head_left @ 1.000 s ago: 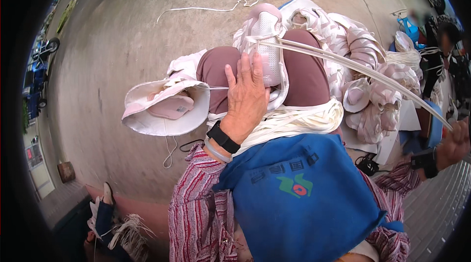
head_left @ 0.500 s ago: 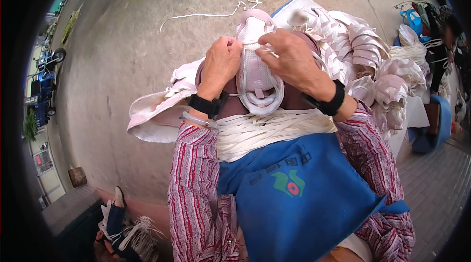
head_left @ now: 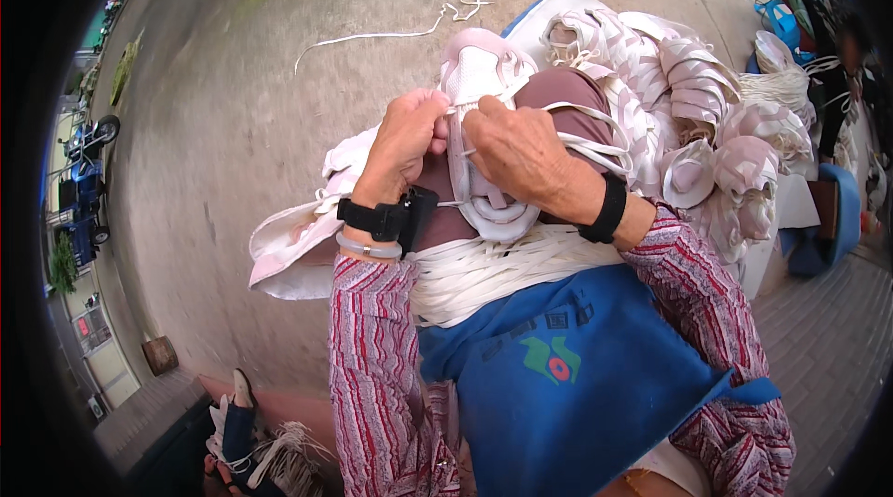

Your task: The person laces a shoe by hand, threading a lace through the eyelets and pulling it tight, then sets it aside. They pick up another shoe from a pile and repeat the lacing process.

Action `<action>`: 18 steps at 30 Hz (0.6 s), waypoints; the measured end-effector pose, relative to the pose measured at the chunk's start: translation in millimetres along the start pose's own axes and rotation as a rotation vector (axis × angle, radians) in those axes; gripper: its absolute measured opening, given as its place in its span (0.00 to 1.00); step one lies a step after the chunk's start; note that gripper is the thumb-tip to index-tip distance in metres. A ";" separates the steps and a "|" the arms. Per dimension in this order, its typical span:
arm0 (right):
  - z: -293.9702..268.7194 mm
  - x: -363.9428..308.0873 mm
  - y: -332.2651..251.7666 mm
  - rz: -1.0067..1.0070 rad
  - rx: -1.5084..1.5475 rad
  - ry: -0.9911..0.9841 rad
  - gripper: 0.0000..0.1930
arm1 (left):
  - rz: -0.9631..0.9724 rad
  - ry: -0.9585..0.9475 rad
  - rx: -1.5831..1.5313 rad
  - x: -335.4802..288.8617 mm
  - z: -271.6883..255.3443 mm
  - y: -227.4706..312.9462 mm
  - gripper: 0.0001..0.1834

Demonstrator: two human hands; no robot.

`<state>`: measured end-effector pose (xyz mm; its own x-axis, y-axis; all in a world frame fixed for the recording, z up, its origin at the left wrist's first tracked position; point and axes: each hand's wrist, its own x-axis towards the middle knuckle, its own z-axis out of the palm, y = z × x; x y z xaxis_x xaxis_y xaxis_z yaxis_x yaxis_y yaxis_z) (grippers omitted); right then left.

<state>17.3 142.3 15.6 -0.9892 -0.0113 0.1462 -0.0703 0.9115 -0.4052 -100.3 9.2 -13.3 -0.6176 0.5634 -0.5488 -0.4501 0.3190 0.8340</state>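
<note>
A white and pale pink shoe upper (head_left: 473, 69) rests across my lap, its toe pointing away from me. A white shoelace (head_left: 484, 97) runs across its front. At the upper's left edge, my left hand (head_left: 409, 130) is closed, thumb and fingers pinching the lace there. My right hand (head_left: 521, 148) is closed over the middle of the upper, fingers bent round the lace; its fingertips are partly hidden. Loose lace loops hang beside my right wrist over my knee. A bundle of white laces (head_left: 521, 269) lies across my lap above the blue apron (head_left: 530, 348).
Several shoe uppers (head_left: 693, 79) are heaped at my right, beside a blue chair (head_left: 842, 218). Another upper (head_left: 288, 251) lies left of my left wrist. A loose lace (head_left: 391, 35) lies on the concrete floor ahead. Another person's leg (head_left: 240, 423) shows at lower left.
Both hands have come slightly nearer to me with the upper. My right hand has moved down and left, closer to my left hand. The view has shifted a little.
</note>
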 end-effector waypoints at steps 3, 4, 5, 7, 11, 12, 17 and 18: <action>-1.2 -4.5 -1.0 0.031 0.017 -0.047 0.09 | 0.053 0.054 -0.144 -5.7 4.1 -0.4 0.07; -1.6 -6.7 -1.2 0.004 0.021 -0.051 0.09 | 0.059 0.112 -0.015 -9.0 8.5 1.8 0.08; -0.6 -10.0 -3.5 0.004 0.020 -0.039 0.09 | 0.065 0.174 0.111 -13.6 11.4 4.9 0.10; 0.9 -16.1 -8.7 -0.045 0.022 -0.079 0.09 | 0.088 0.168 0.205 -11.8 10.8 1.0 0.12; -1.8 -20.6 -11.6 -0.018 0.050 -0.089 0.08 | 0.096 0.227 0.325 -10.5 16.8 7.7 0.14; -0.3 -21.2 -11.7 -0.016 0.068 -0.079 0.08 | 0.068 0.204 0.345 -10.5 14.3 7.4 0.14; 3.0 -24.4 -12.4 0.025 0.161 -0.054 0.10 | 0.047 0.184 0.173 -11.7 15.8 8.9 0.11; 2.7 -24.4 -12.7 0.035 0.172 -0.050 0.10 | 0.050 0.183 0.182 -11.9 14.1 9.5 0.11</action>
<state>42.0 129.9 14.8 -0.9963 -0.0050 0.0856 -0.0521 0.8280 -0.5583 -88.2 16.3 1.9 -0.7501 0.4397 -0.4941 -0.3031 0.4355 0.8476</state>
